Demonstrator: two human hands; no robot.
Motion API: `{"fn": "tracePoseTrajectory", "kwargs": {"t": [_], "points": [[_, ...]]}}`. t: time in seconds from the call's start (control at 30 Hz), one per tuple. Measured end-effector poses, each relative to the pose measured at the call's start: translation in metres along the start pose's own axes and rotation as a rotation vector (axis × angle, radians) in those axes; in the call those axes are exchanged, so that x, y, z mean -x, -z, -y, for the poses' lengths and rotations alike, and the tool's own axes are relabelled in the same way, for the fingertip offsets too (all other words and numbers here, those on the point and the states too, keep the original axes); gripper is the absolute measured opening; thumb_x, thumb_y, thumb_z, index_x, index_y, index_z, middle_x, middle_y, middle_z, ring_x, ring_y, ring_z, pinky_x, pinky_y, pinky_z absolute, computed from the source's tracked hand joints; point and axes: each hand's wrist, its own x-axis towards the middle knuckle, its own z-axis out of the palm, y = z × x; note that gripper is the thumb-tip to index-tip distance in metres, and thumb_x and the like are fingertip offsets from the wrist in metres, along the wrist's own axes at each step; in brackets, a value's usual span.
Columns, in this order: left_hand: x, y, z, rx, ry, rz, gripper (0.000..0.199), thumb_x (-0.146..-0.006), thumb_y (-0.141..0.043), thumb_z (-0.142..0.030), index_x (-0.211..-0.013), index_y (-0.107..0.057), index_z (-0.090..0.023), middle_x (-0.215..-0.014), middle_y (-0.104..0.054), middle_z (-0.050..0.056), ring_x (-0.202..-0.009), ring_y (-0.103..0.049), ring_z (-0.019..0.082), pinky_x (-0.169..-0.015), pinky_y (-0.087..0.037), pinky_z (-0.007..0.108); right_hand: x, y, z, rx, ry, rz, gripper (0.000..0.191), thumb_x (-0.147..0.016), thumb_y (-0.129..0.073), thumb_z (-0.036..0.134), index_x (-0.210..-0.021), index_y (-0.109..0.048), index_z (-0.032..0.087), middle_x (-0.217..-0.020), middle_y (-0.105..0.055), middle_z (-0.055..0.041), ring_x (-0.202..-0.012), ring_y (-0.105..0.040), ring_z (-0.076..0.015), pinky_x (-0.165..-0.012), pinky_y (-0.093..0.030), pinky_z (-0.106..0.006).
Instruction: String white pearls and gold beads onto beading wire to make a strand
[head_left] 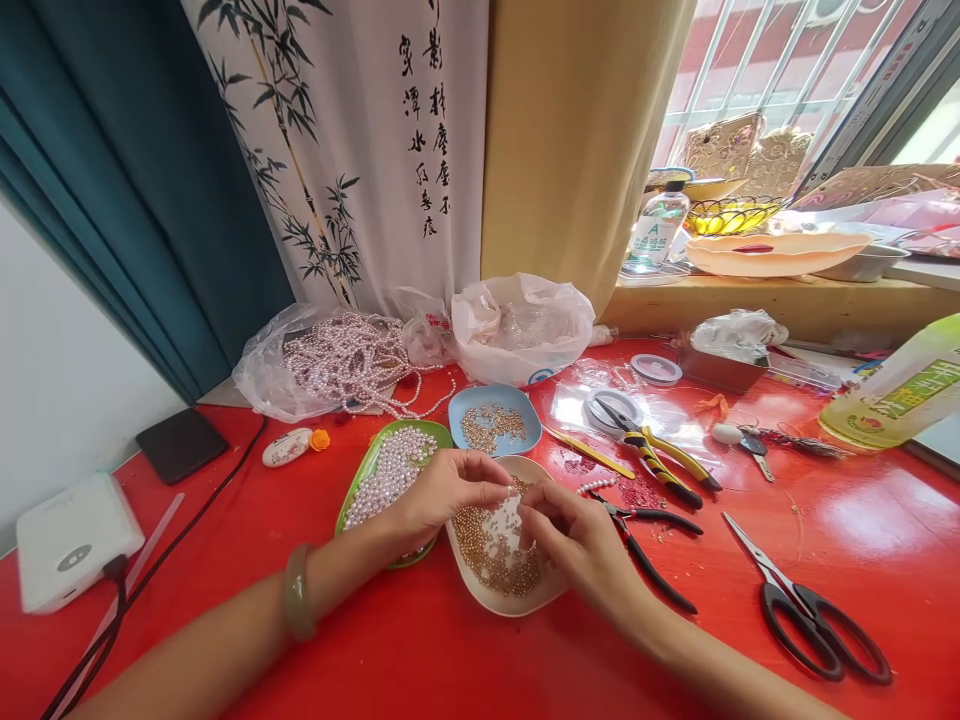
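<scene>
Gold beads point(480, 550) were spread in a white dish point(501, 606), just below the fingertips of both hands, with a pale patch showing among them. The left hand point(459, 488) was held over the dish's upper left part, and its thumb and forefinger were brought close together. The right hand point(570, 530) was held over the right side, its fingers curled and the gap at the tips narrow. It could not be told whether a bead was pinched in either hand, since the tips were partly hidden and anything there was too small to make out. Pearly beads point(394, 460) were heaped in a green tray point(358, 480) under the left forearm. More gold beads were held in a blue dish point(459, 405) behind the left hand. Black-handled pliers point(649, 520) were laid beside the right hand, and scissors point(806, 605) were placed farther right.
</scene>
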Motion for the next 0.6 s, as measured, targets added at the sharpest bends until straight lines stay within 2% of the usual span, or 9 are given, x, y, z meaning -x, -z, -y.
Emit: {"fn": "tracePoseTrajectory", "kwargs": {"t": [0.6], "points": [[0.0002, 0.0008, 0.0010, 0.001, -0.041, -0.028, 0.016, -0.054, -0.073, -0.021, -0.066, -0.065, -0.014, -0.064, -0.062, 0.001, -0.062, -0.054, 0.011, -0.065, -0.042, 0.024, -0.0003, 0.0000, -0.0027, 0.009, 0.053, 0.021, 0.018, -0.082, -0.042, 0.025, -0.066, -0.049, 0.019, -0.058, -0.054, 0.0017, -0.048, -0.050, -0.0093, -0.047, -0.040, -0.020]]}}
